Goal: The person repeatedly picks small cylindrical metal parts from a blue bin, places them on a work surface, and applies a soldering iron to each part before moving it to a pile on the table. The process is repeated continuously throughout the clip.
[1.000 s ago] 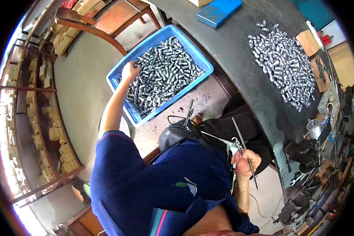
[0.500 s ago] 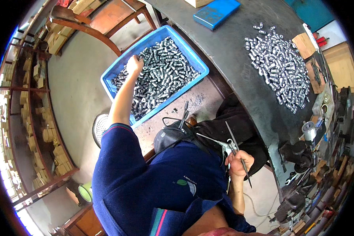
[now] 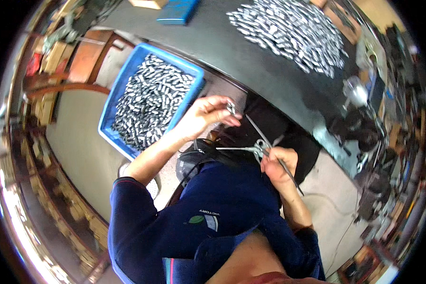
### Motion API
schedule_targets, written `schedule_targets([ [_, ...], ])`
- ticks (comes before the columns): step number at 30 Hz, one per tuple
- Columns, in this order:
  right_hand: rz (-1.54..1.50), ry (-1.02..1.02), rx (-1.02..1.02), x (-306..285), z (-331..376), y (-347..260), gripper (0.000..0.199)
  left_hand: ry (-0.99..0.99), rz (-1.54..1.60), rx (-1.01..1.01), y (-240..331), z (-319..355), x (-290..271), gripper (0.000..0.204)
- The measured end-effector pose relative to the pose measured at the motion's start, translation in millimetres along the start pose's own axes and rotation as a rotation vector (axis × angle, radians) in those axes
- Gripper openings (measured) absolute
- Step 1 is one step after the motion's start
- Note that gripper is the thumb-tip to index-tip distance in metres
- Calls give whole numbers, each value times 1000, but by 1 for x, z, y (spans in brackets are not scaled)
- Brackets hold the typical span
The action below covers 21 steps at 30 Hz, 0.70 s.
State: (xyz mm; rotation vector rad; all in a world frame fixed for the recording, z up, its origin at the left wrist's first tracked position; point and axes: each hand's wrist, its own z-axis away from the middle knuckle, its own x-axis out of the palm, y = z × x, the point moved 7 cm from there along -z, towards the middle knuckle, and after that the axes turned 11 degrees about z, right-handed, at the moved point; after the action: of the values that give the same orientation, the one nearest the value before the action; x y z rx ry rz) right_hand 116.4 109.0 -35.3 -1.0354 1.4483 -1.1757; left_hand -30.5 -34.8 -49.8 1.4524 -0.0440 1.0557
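My left hand [image 3: 213,113] is raised over my lap, its fingertips pinching a small silver metal fitting [image 3: 231,109]. To its right, my right hand [image 3: 280,164] is closed round a slim dark rod-like tool [image 3: 285,166], whose tapered upper end points at the left hand. Fitting and tool are apart. Beside the right fingers is a silver plier-like tool [image 3: 259,148]; I cannot tell whether that hand also grips it. A blue plastic crate [image 3: 105,124], filled with similar metal fittings [image 3: 149,102], stands left of the left hand.
A dark workbench [image 3: 208,40] runs along the far side, bearing a large heap of fittings [image 3: 293,35] and a blue case [image 3: 177,12]. Clamps and tools crowd its right end. A wooden chair [image 3: 87,57] stands behind the crate; shelves of boxes line the left.
My left hand has come out of the crate and moved right, now with a fitting in its fingers. My right hand still grips the rod-like tool. The whole view has shifted.
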Motion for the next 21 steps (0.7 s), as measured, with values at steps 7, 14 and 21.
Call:
schedule_targets([
  [7, -65, 87, 52, -25, 0, 5, 37, -180, -13, -131, -37, -19, 51, 22],
  [14, -147, 150, 93, -28, -6, 9, 40, -120, 0, -215, -36, -25, 54, 22],
  [21, 78, 98, 7, -30, -9, -1, 50, -173, -217, -221, -29, -25, 65, 27],
])
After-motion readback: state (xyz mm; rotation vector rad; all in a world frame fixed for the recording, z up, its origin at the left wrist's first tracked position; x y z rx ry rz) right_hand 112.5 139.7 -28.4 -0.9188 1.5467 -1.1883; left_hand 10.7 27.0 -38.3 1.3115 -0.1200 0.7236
